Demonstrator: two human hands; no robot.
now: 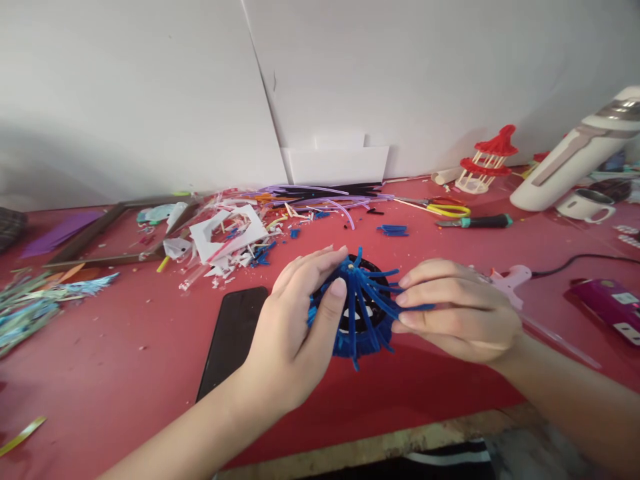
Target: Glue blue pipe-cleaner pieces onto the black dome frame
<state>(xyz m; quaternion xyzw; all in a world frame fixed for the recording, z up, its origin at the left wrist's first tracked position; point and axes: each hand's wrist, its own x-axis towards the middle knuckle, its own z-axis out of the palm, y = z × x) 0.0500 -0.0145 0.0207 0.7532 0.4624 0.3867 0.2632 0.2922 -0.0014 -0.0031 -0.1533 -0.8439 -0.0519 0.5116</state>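
In the middle of the head view is a round craft piece (367, 343) of blue and black pipe cleaners. Several blue pipe cleaners (353, 320) fan out from a small pale knob at its top and hang over a black ring. My left hand (300, 320) is wrapped round the piece's left side, thumb and fingers near the knob. My right hand (457, 310) pinches the ends of blue pipe cleaners on the right side, its fingers closed. Part of the piece is hidden behind my left hand.
A black phone (233, 340) lies left of my hand. Behind are paper scraps (230, 233), purple and black pipe cleaners (330, 193), scissors (447, 208) and a cutter (480, 221). A glue gun (513, 283), mug (585, 205), flask (565, 157) and red-roofed model (485, 160) stand right.
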